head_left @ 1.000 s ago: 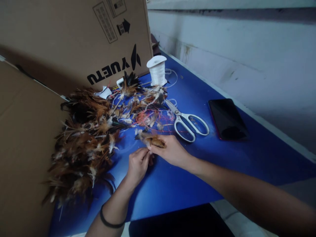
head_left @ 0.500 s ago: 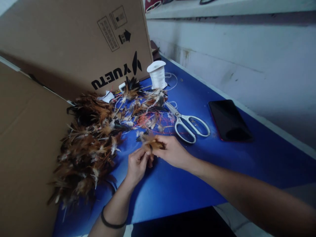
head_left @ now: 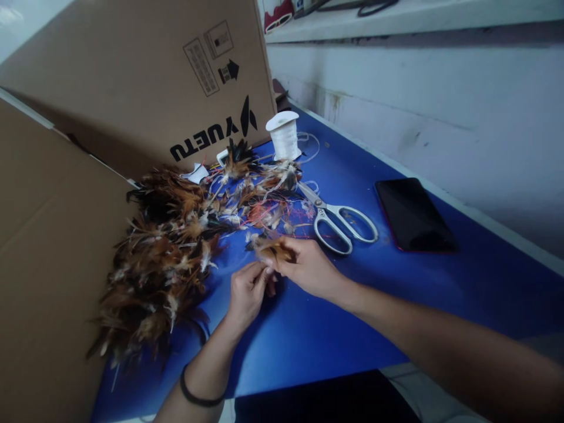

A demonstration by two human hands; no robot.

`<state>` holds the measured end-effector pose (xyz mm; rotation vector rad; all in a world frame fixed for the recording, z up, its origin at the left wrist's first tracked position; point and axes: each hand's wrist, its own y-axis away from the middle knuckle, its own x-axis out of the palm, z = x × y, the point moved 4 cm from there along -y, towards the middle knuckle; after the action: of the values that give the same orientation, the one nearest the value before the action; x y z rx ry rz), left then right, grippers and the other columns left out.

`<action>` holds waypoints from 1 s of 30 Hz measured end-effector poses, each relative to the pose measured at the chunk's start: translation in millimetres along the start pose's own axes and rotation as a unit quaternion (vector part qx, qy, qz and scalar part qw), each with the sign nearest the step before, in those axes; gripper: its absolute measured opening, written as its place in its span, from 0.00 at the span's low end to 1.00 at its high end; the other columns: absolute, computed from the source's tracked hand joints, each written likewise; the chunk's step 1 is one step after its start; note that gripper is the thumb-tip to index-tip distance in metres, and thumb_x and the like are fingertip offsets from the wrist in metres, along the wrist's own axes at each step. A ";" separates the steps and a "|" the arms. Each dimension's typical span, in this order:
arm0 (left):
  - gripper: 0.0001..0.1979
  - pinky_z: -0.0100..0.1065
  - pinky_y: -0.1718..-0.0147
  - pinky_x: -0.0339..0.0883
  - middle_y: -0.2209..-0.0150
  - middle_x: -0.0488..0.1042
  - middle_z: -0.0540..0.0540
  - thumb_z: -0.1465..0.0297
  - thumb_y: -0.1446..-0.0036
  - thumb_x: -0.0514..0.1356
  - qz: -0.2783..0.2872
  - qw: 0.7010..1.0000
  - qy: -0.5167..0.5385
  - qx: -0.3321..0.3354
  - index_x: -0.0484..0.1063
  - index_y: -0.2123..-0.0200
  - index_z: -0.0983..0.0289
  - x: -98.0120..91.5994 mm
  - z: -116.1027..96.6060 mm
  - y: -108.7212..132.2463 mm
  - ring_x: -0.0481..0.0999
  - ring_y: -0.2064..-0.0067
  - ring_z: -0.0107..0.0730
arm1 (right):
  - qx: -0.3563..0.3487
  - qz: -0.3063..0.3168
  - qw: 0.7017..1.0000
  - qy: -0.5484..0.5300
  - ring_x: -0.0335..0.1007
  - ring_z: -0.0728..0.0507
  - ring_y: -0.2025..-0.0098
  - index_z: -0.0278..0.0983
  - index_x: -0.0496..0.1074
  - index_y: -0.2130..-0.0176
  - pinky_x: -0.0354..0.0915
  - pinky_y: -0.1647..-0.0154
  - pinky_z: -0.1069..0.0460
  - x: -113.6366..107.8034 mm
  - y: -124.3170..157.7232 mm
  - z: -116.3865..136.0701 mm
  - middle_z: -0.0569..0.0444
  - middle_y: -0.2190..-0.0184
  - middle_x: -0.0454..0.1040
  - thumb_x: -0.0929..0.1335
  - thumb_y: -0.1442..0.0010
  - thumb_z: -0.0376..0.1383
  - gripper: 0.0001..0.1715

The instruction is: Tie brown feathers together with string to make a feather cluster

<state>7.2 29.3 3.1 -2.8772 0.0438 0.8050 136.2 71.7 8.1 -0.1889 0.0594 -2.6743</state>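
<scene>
Blue table [head_left: 317, 335] with brown feathers [head_left: 152, 267], scissors [head_left: 322, 205], white spool [head_left: 285, 140], phone [head_left: 414, 214], perhaps red thread [head_left: 259, 213]

Scissors [head_left: 318, 203] between right grip [head_left: 308, 267] and phone [head_left: 416, 214]

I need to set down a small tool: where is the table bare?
Bare blue table shows between the phone and right forearm, and between spool and phone toward the wall. Crowded: the left, under the feather pile; the middle, where loose feathers and red thread reach the scissors; and the spot under the right hand and its feather bundle.
</scene>
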 end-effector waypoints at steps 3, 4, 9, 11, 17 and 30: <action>0.16 0.28 0.78 0.62 0.84 0.68 0.48 0.62 0.40 0.53 0.006 0.999 0.030 -0.015 0.69 0.76 0.64 -1.3 2.6 0.6 0.67 0.82 0.25 | -0.003 0.011 1.000 -0.002 0.67 0.49 0.74 0.36 0.70 0.65 0.66 0.72 0.53 -0.4 0.5 2.9 0.57 0.75 0.71 0.68 0.48 0.36 0.08; 0.16 0.28 0.78 0.61 0.84 0.67 0.48 0.61 0.40 0.53 0.012 0.998 0.055 -0.025 0.69 0.76 0.64 -1.4 3.8 0.4 0.67 0.83 0.25 | -0.005 0.016 1.000 0.000 0.68 0.49 0.73 0.36 0.70 0.64 0.67 0.70 0.53 -0.6 0.7 4.2 0.57 0.74 0.72 0.69 0.48 0.35 0.09; 0.17 0.27 0.80 0.61 0.84 0.66 0.47 0.59 0.41 0.53 0.028 0.984 0.165 -0.053 0.65 0.75 0.65 -0.4 8.1 -1.0 0.66 0.83 0.23 | -0.007 0.024 1.000 0.018 0.71 0.47 0.68 0.36 0.69 0.61 0.68 0.65 0.52 -3.3 -0.7 7.8 0.55 0.69 0.74 0.70 0.50 0.34 0.14; 0.16 0.26 0.80 0.61 0.84 0.66 0.47 0.60 0.40 0.53 0.032 0.978 0.201 -0.053 0.65 0.74 0.65 0.2 8.8 -1.3 0.65 0.83 0.22 | -0.005 0.021 0.999 0.026 0.71 0.47 0.68 0.35 0.69 0.61 0.68 0.65 0.51 -4.8 -2.2 7.5 0.54 0.68 0.75 0.69 0.50 0.34 0.13; 0.14 0.26 0.80 0.61 0.80 0.66 0.47 0.60 0.41 0.54 0.070 0.960 0.266 -0.058 0.65 0.70 0.66 4.0 12.4 -1.1 0.66 0.82 0.22 | -0.021 0.031 0.998 0.060 0.71 0.47 0.70 0.34 0.71 0.66 0.67 0.66 0.51 -6.3 -4.1 6.2 0.54 0.72 0.75 0.68 0.48 0.34 0.07; 0.19 0.26 0.80 0.58 0.82 0.63 0.46 0.55 0.44 0.56 0.089 0.966 0.232 -0.070 0.66 0.74 0.67 5.6 12.0 0.4 0.64 0.83 0.21 | -0.034 0.061 0.994 0.079 0.70 0.47 0.74 0.35 0.69 0.73 0.65 0.72 0.53 -1.8 -0.9 4.4 0.55 0.77 0.72 0.69 0.49 0.36 0.07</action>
<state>5.9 30.8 -10.0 -3.1635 0.3128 0.1421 138.0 73.3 12.3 0.0053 0.2059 -2.5619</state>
